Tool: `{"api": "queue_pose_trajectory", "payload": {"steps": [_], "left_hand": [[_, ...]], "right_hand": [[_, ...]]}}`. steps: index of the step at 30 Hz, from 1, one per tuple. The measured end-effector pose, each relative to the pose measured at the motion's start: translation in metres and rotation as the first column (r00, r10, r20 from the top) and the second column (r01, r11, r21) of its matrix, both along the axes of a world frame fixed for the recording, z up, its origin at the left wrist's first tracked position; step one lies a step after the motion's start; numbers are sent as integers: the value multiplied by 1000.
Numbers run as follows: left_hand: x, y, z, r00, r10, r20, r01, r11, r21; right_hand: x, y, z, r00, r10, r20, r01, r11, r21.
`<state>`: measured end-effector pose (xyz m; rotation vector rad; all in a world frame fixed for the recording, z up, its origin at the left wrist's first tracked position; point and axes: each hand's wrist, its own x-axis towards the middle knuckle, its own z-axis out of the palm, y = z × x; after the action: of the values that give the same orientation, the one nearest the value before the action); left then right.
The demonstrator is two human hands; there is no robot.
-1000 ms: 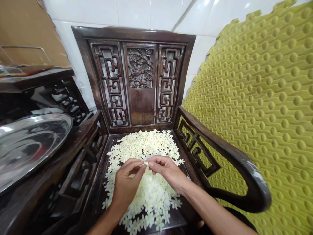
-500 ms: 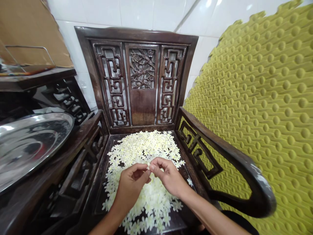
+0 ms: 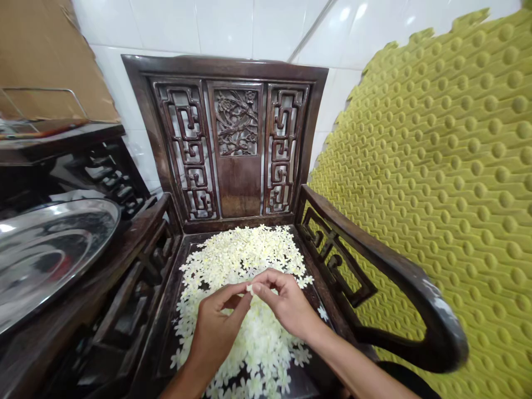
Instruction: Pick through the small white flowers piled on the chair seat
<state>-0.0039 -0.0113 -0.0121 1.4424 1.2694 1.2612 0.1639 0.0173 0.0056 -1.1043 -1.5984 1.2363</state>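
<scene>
Over the dark wooden chair seat, my left hand (image 3: pixel 220 316) and my right hand (image 3: pixel 282 302) meet fingertip to fingertip. Pinched between them is one small white flower (image 3: pixel 250 288), mostly covered by the fingers. Both thumbs and forefingers are closed on it. Beneath and around the hands spreads a heap of pale white-yellow flowers (image 3: pixel 245 252), thick toward the chair back and looser toward the front edge. A single flower (image 3: pixel 323 313) lies apart near the seat's right side.
The carved chair back (image 3: pixel 241 188) rises behind the heap. Armrests flank the seat, the right armrest (image 3: pixel 386 260) curving forward. A round metal tray (image 3: pixel 100 221) stands at the left. A yellow bumpy foam mat (image 3: pixel 436 166) leans along the right.
The view has shifted slightly, so the chair back sits lower in the picture. Both hands stay together on the small flower, with only slight finger movement.
</scene>
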Motion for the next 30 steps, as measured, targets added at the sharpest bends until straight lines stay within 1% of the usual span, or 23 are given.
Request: {"api": "queue_pose_trajectory", "payload": {"steps": [4,6,9,13,15,17,20,22,24,27,30], "left_hand": [[-3,1,2,993,18,-114,-1,990,141],[-4,1,2,987,43,-154,-12,980,197],[-5,0,2,972,76,-224,-21,971,238],[-5,-3,8,954,66,-291,23,956,294],[-5,-4,11,959,39,-279,40,961,274],[-4,-4,13,975,8,-223,39,978,205],[-3,-4,13,997,-36,-75,42,996,74],[0,-3,12,997,-65,44,65,998,-3],[3,-3,12,988,-68,136,77,995,-59],[7,-4,13,979,-50,196,69,993,-94],[8,-4,14,978,-44,205,64,994,-94]], "right_hand": [[1,1,4,991,57,-123,-78,983,-167],[1,0,6,983,60,-172,-98,970,-221],[0,-1,9,971,61,-230,-116,965,-235],[-3,-1,8,953,78,-294,-146,965,-216],[-5,-1,5,947,83,-309,-156,963,-220],[-6,-3,3,949,98,-299,-166,963,-211],[-6,-6,0,970,108,-218,-139,981,-132],[-5,-8,0,986,82,-145,-93,993,-69],[-5,-10,1,994,53,-93,-56,998,-28],[-5,-11,2,997,29,-69,-29,1000,8],[-6,-12,2,998,24,-65,-22,999,39]]}}
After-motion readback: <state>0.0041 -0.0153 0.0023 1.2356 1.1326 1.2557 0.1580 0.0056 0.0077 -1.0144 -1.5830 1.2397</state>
